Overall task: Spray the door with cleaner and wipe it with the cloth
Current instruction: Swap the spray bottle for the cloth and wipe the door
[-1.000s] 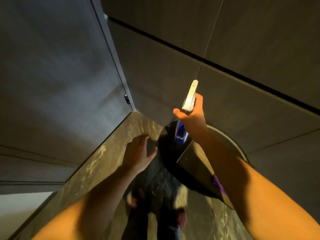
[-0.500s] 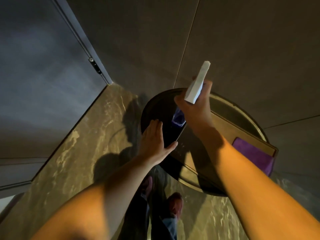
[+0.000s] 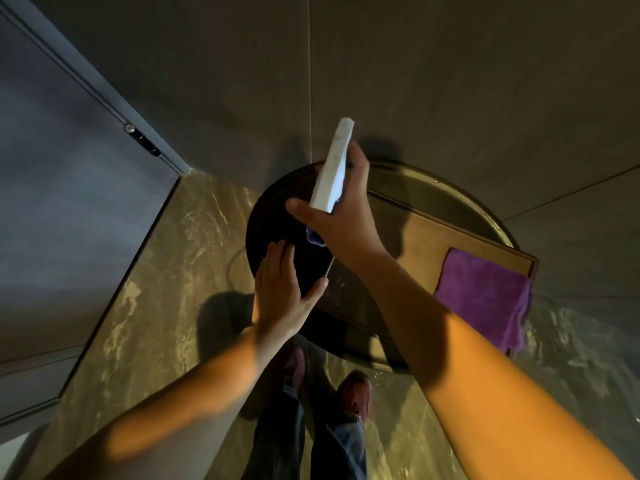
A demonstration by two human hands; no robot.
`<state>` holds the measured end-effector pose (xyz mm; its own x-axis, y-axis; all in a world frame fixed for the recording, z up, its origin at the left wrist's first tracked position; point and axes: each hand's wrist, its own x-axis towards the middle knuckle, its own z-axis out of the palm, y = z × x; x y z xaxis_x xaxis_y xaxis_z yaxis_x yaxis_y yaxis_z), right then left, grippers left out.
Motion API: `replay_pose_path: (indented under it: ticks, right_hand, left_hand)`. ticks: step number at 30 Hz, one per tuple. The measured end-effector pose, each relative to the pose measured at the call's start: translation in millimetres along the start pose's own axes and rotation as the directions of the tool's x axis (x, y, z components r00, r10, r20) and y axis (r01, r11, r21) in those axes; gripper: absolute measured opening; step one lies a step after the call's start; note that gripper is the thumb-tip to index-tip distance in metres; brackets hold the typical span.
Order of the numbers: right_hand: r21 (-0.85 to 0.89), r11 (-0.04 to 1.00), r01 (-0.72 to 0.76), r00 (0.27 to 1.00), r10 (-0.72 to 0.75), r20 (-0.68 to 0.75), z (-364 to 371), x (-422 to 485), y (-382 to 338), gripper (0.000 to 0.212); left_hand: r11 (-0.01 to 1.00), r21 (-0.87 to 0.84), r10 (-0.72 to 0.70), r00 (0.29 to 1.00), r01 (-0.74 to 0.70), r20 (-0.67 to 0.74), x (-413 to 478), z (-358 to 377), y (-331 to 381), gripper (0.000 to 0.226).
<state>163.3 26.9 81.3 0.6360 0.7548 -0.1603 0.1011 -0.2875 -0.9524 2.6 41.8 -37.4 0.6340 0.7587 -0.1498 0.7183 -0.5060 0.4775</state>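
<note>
My right hand (image 3: pixel 346 223) is shut on a spray bottle (image 3: pixel 332 168) with a white head and blue liquid. The nozzle points up and away, toward the grey wall panels ahead. My left hand (image 3: pixel 280 289) is flat with its fingers together and holds nothing; it hovers at the left edge of a dark round table (image 3: pixel 485 209). A purple cloth (image 3: pixel 485 299) hangs over the right end of a wooden board (image 3: pixel 433 237) on that table. A grey door panel (image 3: pixel 69 168) with a small hinge or latch fills the left side.
The glossy marble floor (image 3: pixel 156 306) reflects light below. My legs and dark red shoes (image 3: pixel 353 396) stand close to the table's near edge. Grey wall panels (image 3: pixel 450 81) with thin seams run across the top.
The view has shifted, so the round table and purple cloth show more fully. My left hand moved right to the table's edge. The bottle stays in my right hand, over the table.
</note>
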Motion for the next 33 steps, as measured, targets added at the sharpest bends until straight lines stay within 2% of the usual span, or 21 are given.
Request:
replay_pose_path:
  ticks: [2, 4, 8, 10, 13, 16, 21, 25, 29, 33]
  right_hand:
    - [-0.076, 0.997, 0.016, 1.000, -0.014, 0.019, -12.8, -10.8, 5.3, 0.117]
    - [-0.172, 0.985, -0.025, 1.000, 0.025, -0.002, -33.0, -29.5, 20.6, 0.111]
    - [-0.424, 0.896, -0.135, 0.969, 0.030, -0.244, -99.8, -67.7, 77.5, 0.052]
    - [-0.609, 0.752, -0.254, 0.948, 0.067, -0.312, -142.9, -83.5, 102.3, 0.031]
    - [-0.812, 0.463, -0.356, 0.933, 0.130, -0.335, -198.7, -99.3, 124.6, 0.026]
    - [-0.876, 0.364, -0.317, 0.943, 0.216, -0.251, -229.9, -98.7, 134.1, 0.035]
    - [-0.914, 0.303, -0.269, 0.945, 0.266, -0.190, -242.7, -86.0, 137.3, 0.035]
    - [-0.893, 0.306, -0.330, 0.910, 0.355, -0.215, -245.6, -75.2, 139.1, 0.039]
    - [-0.907, 0.317, -0.275, 0.930, 0.328, -0.167, -251.4, -79.7, 135.7, 0.032]
    - [-0.851, 0.467, -0.242, 0.946, 0.308, -0.100, -262.5, -96.7, 120.0, 0.026]
  left_hand:
    - [0.998, -0.065, 0.018, 0.995, -0.024, -0.099, -4.8, 0.9, 5.5, 0.079]
    - [0.992, -0.083, 0.081, 0.985, -0.094, -0.150, -13.9, 2.3, 18.2, 0.066]
    - [0.953, -0.129, 0.265, 0.960, -0.275, -0.087, -20.7, 13.6, 63.2, 0.051]
    - [0.928, -0.154, 0.343, 0.939, -0.338, 0.008, -8.5, 23.1, 96.0, 0.049]
    - [0.904, -0.177, 0.418, 0.892, -0.390, 0.172, 19.2, 39.8, 148.8, 0.049]
    - [0.872, -0.173, 0.489, 0.828, -0.457, 0.274, 44.4, 59.0, 190.4, 0.051]
    - [0.801, 0.046, 0.541, 0.755, -0.597, 0.370, 64.4, 77.5, 220.5, 0.039]
    - [0.825, 0.027, 0.508, 0.763, -0.564, 0.400, 66.8, 82.0, 222.9, 0.032]
    - [0.867, -0.051, 0.476, 0.793, -0.496, 0.381, 62.0, 75.6, 223.1, 0.023]
    - [0.908, -0.356, 0.373, 0.812, -0.220, 0.449, 45.9, 54.7, 223.8, 0.011]
